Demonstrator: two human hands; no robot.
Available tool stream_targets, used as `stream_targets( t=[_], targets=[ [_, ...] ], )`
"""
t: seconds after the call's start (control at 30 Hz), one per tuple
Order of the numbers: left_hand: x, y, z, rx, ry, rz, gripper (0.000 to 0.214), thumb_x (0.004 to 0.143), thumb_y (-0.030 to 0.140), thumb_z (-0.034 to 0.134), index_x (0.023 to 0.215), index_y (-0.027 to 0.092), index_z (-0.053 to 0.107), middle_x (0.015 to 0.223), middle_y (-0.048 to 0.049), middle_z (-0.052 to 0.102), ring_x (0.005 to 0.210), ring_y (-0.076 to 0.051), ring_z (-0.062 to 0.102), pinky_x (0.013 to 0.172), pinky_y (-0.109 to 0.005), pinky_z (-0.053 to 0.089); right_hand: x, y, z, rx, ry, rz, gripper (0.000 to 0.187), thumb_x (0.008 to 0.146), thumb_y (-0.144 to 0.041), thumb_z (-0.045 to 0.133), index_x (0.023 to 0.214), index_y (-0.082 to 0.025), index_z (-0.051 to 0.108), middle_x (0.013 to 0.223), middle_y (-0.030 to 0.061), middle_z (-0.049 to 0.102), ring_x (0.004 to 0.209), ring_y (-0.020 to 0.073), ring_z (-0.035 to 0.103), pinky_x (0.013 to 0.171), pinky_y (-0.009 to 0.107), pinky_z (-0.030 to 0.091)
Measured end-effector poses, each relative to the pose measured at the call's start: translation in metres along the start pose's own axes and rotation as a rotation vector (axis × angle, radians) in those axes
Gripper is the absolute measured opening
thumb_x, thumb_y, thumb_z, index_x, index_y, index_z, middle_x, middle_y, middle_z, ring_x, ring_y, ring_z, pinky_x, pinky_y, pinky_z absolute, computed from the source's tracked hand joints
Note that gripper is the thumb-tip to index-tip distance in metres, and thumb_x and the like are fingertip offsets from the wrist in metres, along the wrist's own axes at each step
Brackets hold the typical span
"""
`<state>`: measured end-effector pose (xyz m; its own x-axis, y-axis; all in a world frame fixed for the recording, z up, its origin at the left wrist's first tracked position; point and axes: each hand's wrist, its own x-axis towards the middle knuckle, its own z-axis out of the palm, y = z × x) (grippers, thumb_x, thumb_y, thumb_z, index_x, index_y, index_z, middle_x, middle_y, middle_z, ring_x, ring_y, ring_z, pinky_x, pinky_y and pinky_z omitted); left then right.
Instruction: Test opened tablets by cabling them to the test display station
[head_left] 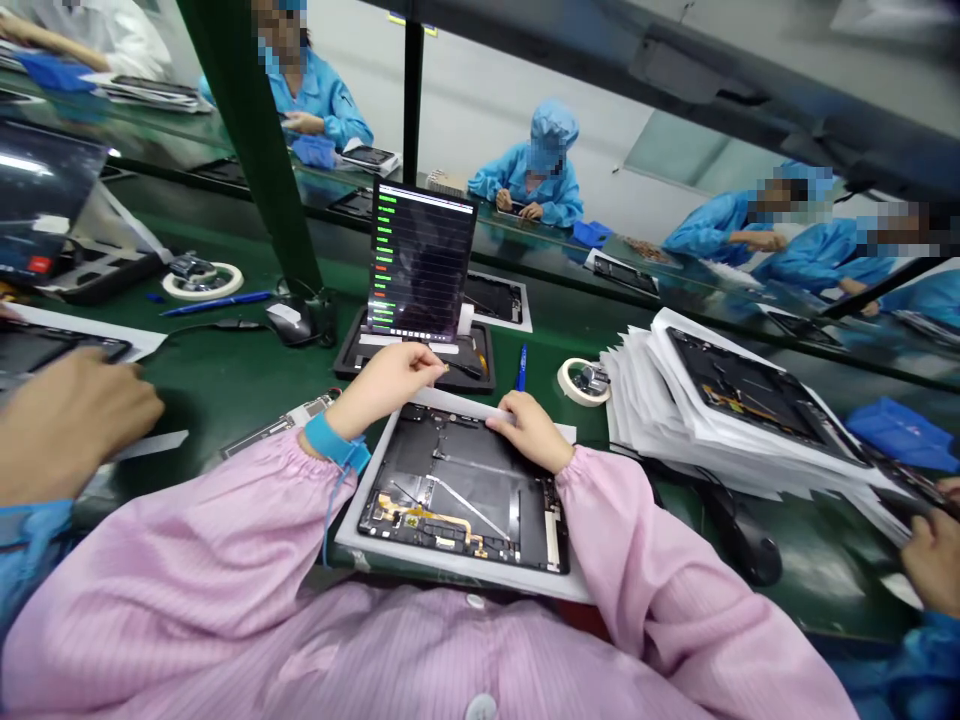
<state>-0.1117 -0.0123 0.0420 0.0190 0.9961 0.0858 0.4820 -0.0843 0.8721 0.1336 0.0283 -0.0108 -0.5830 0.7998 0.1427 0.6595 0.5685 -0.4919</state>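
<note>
An opened tablet point(480, 470), its black inside facing up with orange flex cables and pale strips showing, lies on white paper point(375, 548) in front of me. My left hand point(394, 385), with a blue wristband point(334, 440), is raised over the tablet's far left corner. Its thumb and forefinger are pinched together; anything between them is too small to name. At the tablet's far right edge, my right hand point(531, 428) grips the rim with thumb and fingers. Just beyond stands a lit screen point(421, 265) with green and red text lines, propped in a black tray point(352, 362).
Paper sheets point(637, 400) stacked at right carry another opened tablet point(757, 390). Tape rolls point(583, 382), blue pens point(522, 368) and a mouse point(289, 320) lie around. Neighbours' hands point(75, 420) work at both sides. A green post point(247, 140) rises at left.
</note>
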Motion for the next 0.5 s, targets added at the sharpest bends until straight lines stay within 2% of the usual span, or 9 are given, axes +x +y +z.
stream_targets(
  t=[0.07, 0.13, 0.2, 0.23, 0.3, 0.37, 0.43, 0.5],
  targets=[
    [0.0, 0.003, -0.004, -0.147, 0.177, 0.028, 0.028, 0.075, 0.039, 0.058, 0.084, 0.013, 0.065, 0.075, -0.0041, 0.066, 0.067, -0.014, 0.059, 0.063, -0.025, 0.044, -0.005, 0.001, -0.004, 0.06, 0.048, -0.011, 0.024, 0.086, -0.036, 0.057, 0.072, -0.02, 0.046, 0.071, -0.0004, 0.051, 0.068, 0.0167, 0.05, 0.065, 0.027, 0.038],
    [-0.002, 0.007, -0.009, -0.297, 0.407, 0.047, 0.028, 0.077, 0.038, 0.058, 0.088, 0.014, 0.064, 0.077, -0.0035, 0.065, 0.065, -0.012, 0.057, 0.061, -0.023, 0.044, -0.01, 0.003, -0.01, 0.125, 0.115, -0.012, 0.027, 0.087, -0.044, 0.054, 0.075, -0.021, 0.047, 0.067, -0.0018, 0.05, 0.062, 0.0154, 0.048, 0.06, 0.026, 0.038],
    [-0.004, 0.011, -0.013, -0.396, 0.626, 0.064, 0.027, 0.079, 0.037, 0.057, 0.091, 0.015, 0.063, 0.079, -0.0028, 0.064, 0.064, -0.011, 0.055, 0.06, -0.022, 0.043, -0.009, 0.012, -0.019, 0.182, 0.249, 0.011, 0.034, 0.089, -0.054, 0.047, 0.08, -0.021, 0.046, 0.069, -0.002, 0.049, 0.063, 0.0149, 0.048, 0.058, 0.025, 0.039],
    [-0.005, 0.013, -0.014, -0.427, 0.694, 0.072, 0.026, 0.079, 0.037, 0.057, 0.092, 0.015, 0.063, 0.08, -0.0024, 0.064, 0.064, -0.01, 0.055, 0.06, -0.021, 0.043, -0.004, 0.018, -0.026, 0.203, 0.348, 0.039, 0.036, 0.091, -0.056, 0.04, 0.084, -0.021, 0.045, 0.073, -0.0014, 0.05, 0.066, 0.015, 0.05, 0.06, 0.025, 0.041],
    [-0.006, 0.015, -0.013, -0.464, 0.719, 0.079, 0.025, 0.08, 0.037, 0.056, 0.092, 0.016, 0.062, 0.08, -0.0019, 0.063, 0.063, -0.01, 0.053, 0.059, -0.021, 0.043, 0.018, 0.034, -0.043, 0.221, 0.567, 0.13, 0.038, 0.096, -0.054, 0.025, 0.094, -0.02, 0.043, 0.084, 0.0009, 0.051, 0.075, 0.0151, 0.052, 0.067, 0.026, 0.044],
    [-0.007, 0.015, -0.01, -0.483, 0.668, 0.074, 0.025, 0.08, 0.037, 0.057, 0.092, 0.016, 0.063, 0.08, -0.0019, 0.063, 0.063, -0.009, 0.053, 0.058, -0.02, 0.042, 0.051, 0.053, -0.066, 0.205, 0.741, 0.257, 0.037, 0.099, -0.047, 0.019, 0.102, -0.018, 0.042, 0.094, 0.0034, 0.052, 0.083, 0.0152, 0.053, 0.073, 0.028, 0.045],
    [-0.008, 0.016, -0.005, -0.496, 0.625, 0.07, 0.025, 0.08, 0.037, 0.058, 0.091, 0.015, 0.063, 0.079, -0.0017, 0.063, 0.061, -0.009, 0.052, 0.055, -0.02, 0.04, 0.088, 0.072, -0.091, 0.167, 0.827, 0.404, 0.034, 0.1, -0.043, 0.029, 0.106, -0.015, 0.047, 0.099, 0.0054, 0.054, 0.087, 0.0161, 0.055, 0.076, 0.031, 0.047],
    [-0.009, 0.016, -0.001, -0.508, 0.599, 0.072, 0.025, 0.08, 0.037, 0.058, 0.091, 0.015, 0.063, 0.075, -0.0008, 0.062, 0.06, -0.009, 0.051, 0.053, -0.02, 0.039, 0.119, 0.087, -0.115, 0.116, 0.839, 0.544, 0.03, 0.097, -0.04, 0.045, 0.109, -0.013, 0.053, 0.103, 0.0066, 0.056, 0.088, 0.0175, 0.057, 0.077, 0.034, 0.05]
  ],
)
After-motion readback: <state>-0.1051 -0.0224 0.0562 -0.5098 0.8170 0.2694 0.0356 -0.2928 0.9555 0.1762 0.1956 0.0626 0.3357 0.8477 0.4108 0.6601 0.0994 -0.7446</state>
